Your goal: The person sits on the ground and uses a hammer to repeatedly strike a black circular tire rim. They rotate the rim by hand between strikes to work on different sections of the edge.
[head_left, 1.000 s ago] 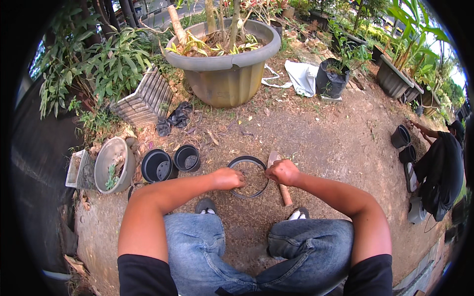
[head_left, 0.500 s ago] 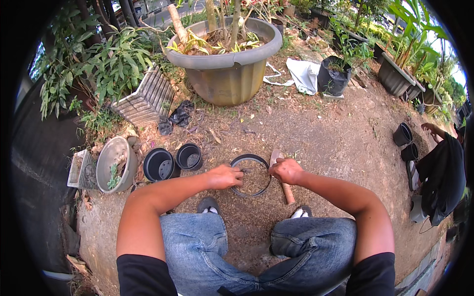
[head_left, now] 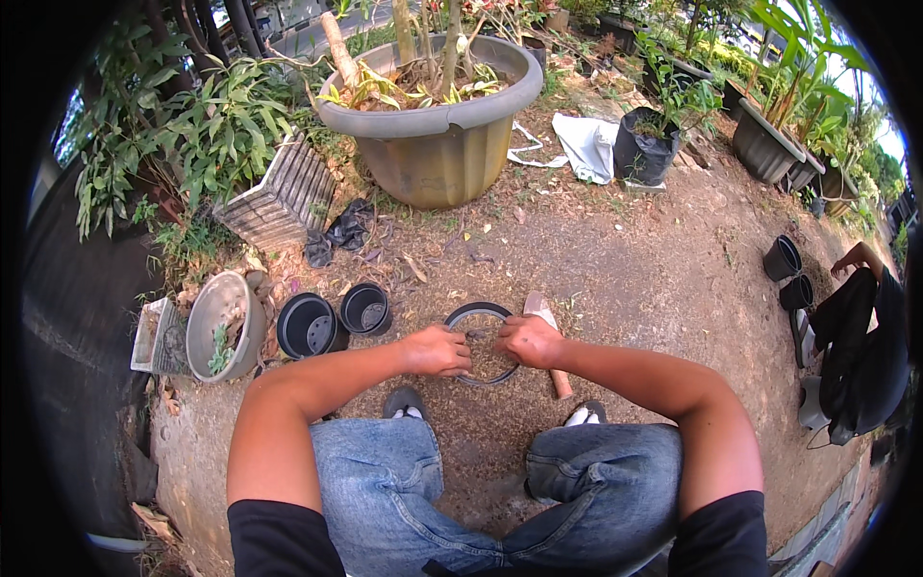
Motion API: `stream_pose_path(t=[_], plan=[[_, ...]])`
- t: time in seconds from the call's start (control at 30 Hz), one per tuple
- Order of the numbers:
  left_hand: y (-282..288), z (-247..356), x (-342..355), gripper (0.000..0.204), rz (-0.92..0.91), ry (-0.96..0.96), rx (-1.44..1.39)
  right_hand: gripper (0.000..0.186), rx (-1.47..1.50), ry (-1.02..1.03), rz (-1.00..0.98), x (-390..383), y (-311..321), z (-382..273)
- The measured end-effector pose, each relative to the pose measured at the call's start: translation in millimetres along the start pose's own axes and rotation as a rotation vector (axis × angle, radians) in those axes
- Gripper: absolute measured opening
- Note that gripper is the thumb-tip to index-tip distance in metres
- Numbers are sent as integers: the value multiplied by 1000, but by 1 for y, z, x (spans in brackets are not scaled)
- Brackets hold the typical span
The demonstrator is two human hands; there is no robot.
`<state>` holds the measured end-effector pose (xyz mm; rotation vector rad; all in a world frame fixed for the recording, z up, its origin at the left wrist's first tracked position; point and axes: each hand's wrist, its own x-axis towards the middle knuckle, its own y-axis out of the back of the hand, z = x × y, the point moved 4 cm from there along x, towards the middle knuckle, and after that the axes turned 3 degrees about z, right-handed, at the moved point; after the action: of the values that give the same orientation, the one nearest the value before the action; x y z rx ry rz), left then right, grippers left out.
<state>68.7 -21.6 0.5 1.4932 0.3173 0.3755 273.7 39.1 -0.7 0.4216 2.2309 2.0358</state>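
A black round rim (head_left: 478, 382) encircles brown soil and bits between my feet; I cannot tell how deep it is. My left hand (head_left: 442, 350) is over its left side, fingers curled down inside the circle. Over the upper right part, my right hand (head_left: 522, 338) is closed, fingertips low by the soil. What either holds is hidden. A small dark bit (head_left: 475, 335) lies between them. Just right of the rim, partly under my right hand, a tool with a pale flat blade (head_left: 536, 306) and wooden handle (head_left: 561, 383) lies on the ground.
At left stand two black pots (head_left: 365, 310), a pale bowl (head_left: 225, 317) and a rectangular planter (head_left: 146, 344). A large planter (head_left: 433, 163), black plastic (head_left: 348, 226), white sheet (head_left: 584, 144) and bagged plant (head_left: 646, 149) are ahead. A person (head_left: 856, 356) crouches at far right near pots (head_left: 783, 258).
My right hand has moved slightly left, further over the circle; my left hand has shifted a little. The person at right has moved their arm and body slightly.
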Motion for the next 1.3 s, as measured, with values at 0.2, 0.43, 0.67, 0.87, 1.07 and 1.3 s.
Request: stream_pose_path(t=[0.2,0.43,0.67,0.87,1.07,1.3], plan=[[6,7,2,14,81,-17,-39,23,43,64,48,6,-8,-6],[0,10,2,19,54,-2,-65,31,12,52,-49,-11,-13,-2],[3,14,3,29,57,-26,-52,35,-3,-96,-188,-8,-10,-1],[2,12,4,21,46,-3,-81,27,-22,-181,-343,-3,-19,7],[2,11,3,12,91,-1,-88,21,13,-225,-363,-1,-23,8],[-4,10,2,12,84,3,-77,14,-6,-209,-334,2,-24,3]])
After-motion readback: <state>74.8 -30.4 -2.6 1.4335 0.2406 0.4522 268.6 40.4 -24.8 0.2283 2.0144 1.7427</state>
